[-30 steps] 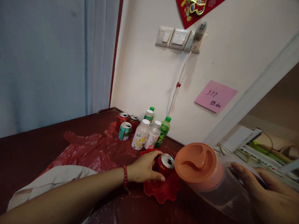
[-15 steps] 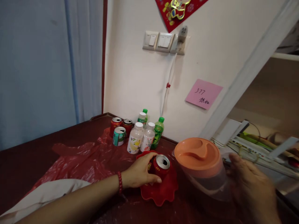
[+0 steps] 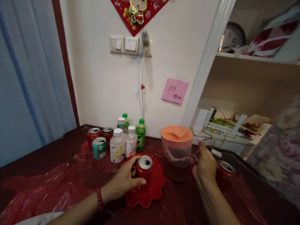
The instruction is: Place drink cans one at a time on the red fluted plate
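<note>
The left hand point(image 3: 124, 181) wraps around an opened red can point(image 3: 144, 168) standing on a red dish point(image 3: 150, 193). The right hand point(image 3: 206, 164) grips the handle of an upright orange-lidded pitcher point(image 3: 176, 153).

can point(image 3: 144, 167): red, silver top | dish point(image 3: 150, 190): red, scalloped | jug lid point(image 3: 177, 133): orange | note point(image 3: 174, 90): pink

A cream wall point(image 3: 98, 78) with light switches point(image 3: 124, 44) stands between blue curtain point(image 3: 25, 78) and wooden shelf point(image 3: 253, 59).

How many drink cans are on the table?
5. Three cans stand at the back left: red, red, teal. The left hand holds a red can over the red dish. Another can sits behind the right hand. More may be hidden.
</note>
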Motion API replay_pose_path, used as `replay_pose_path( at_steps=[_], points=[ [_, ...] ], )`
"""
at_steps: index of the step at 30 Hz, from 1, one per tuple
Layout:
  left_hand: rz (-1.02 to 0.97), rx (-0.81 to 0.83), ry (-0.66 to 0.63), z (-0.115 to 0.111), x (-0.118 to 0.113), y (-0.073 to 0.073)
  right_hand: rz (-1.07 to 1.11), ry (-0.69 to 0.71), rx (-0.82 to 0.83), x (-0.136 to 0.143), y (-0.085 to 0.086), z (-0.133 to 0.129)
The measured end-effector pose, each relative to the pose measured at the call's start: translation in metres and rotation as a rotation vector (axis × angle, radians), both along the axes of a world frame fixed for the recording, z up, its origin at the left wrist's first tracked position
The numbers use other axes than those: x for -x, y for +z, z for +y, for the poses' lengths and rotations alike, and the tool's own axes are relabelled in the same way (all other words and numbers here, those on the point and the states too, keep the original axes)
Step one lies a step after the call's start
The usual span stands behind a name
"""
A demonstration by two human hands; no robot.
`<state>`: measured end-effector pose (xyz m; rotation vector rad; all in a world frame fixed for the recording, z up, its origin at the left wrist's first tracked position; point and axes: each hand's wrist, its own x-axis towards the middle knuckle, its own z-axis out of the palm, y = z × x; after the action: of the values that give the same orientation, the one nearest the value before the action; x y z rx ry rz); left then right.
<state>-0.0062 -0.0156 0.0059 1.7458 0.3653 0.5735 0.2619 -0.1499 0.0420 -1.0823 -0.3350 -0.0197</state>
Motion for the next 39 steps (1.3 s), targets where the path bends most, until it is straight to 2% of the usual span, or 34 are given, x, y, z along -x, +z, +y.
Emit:
replay_pose_path(
  at_steps=[4, 8, 14, 20, 24, 27, 29, 32, 35, 39],
  points=[
    [0.017, -0.013, -0.001, -0.001, 0.000, 0.005, 0.098, 0.033, -0.079, 0.004, -0.022, 0.015],
    [0.045, 0.022, -0.017, -0.001, 0.000, 0.004, 0.137, 0.063, -0.137, 0.000, -0.038, 0.022],
    [0.050, 0.079, -0.016, 0.002, -0.002, -0.001, 0.116, 0.060, -0.143, -0.007, -0.050, 0.025],
    [0.032, 0.019, 0.045, -0.006, 0.000, 0.009, 0.017, 0.017, -0.063, -0.007, -0.052, 0.028],
    [0.020, -0.091, 0.134, -0.009, 0.001, 0.018, -0.119, -0.143, -0.067, -0.009, -0.033, 0.027],
    [0.053, -0.220, 0.229, -0.009, -0.001, 0.032, -0.228, -0.235, -0.107, -0.003, -0.006, 0.019],
    [0.062, -0.256, 0.245, -0.009, -0.003, 0.042, -0.313, -0.254, -0.147, 0.008, 0.015, 0.011],
    [0.087, -0.285, 0.237, -0.009, -0.005, 0.055, -0.438, -0.209, -0.217, 0.035, 0.046, -0.003],
    [0.126, -0.320, 0.257, -0.013, -0.005, 0.063, -0.560, -0.096, -0.282, 0.066, 0.073, -0.019],
    [0.095, -0.336, 0.234, -0.029, -0.017, 0.068, -0.696, 0.048, -0.324, 0.110, 0.098, -0.037]
  ],
)
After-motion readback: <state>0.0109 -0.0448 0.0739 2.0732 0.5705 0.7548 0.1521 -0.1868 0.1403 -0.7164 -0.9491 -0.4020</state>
